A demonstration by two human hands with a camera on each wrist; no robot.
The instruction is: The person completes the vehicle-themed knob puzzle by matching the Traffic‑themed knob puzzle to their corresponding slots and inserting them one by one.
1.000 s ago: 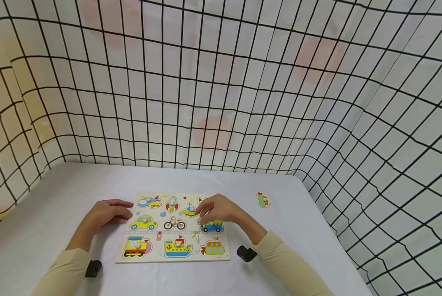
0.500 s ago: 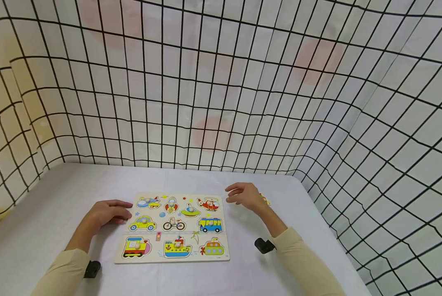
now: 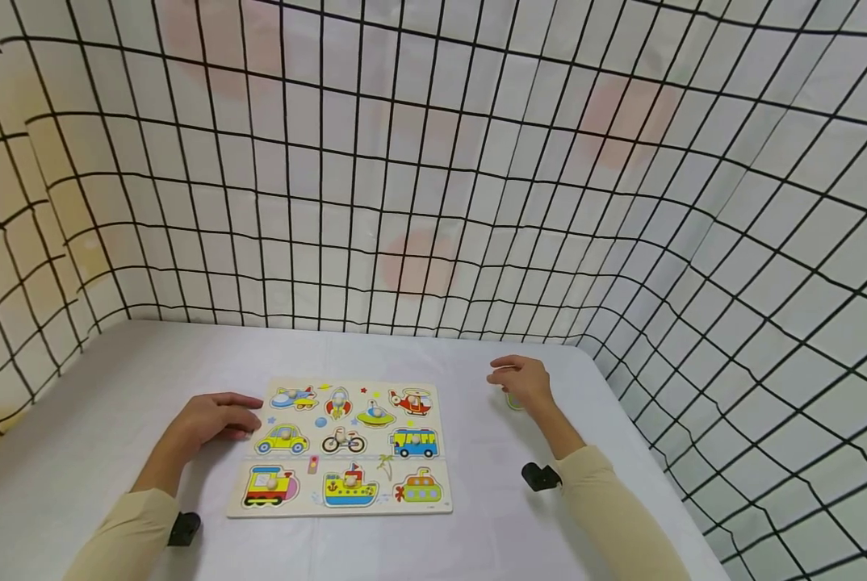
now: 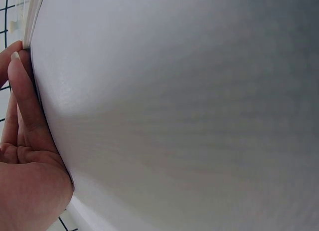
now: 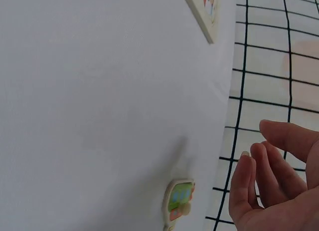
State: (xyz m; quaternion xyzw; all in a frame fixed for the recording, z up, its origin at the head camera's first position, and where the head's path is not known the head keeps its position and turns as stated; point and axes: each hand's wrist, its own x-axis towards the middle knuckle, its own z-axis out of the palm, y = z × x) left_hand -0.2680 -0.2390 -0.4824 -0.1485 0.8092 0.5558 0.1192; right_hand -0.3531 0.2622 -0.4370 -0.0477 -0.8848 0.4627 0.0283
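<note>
A wooden knob puzzle board [image 3: 303,460] with vehicle pictures lies flat on the table. My left hand [image 3: 211,420] rests at its left side, fingers relaxed; in the left wrist view the fingertips [image 4: 15,55] reach the board's edge. My right hand [image 3: 524,381] hovers right of the board, holding nothing, its thumb and fingers apart. Beneath it lies a green submarine puzzle piece [image 5: 180,198] with a small round knob, mostly hidden by the hand in the head view. At the board's lower right shows a submarine picture [image 3: 419,486] without a knob.
Black wire mesh [image 3: 419,202] over white sheeting walls the table at the back and both sides. White cloth [image 3: 492,532] covers the table. A dark wrist camera [image 3: 541,476] sits at the right wrist, another camera [image 3: 184,529] at the left.
My right hand has left the board's upper right and moved rightward, now over the submarine piece. The left hand has stayed at the board's left edge.
</note>
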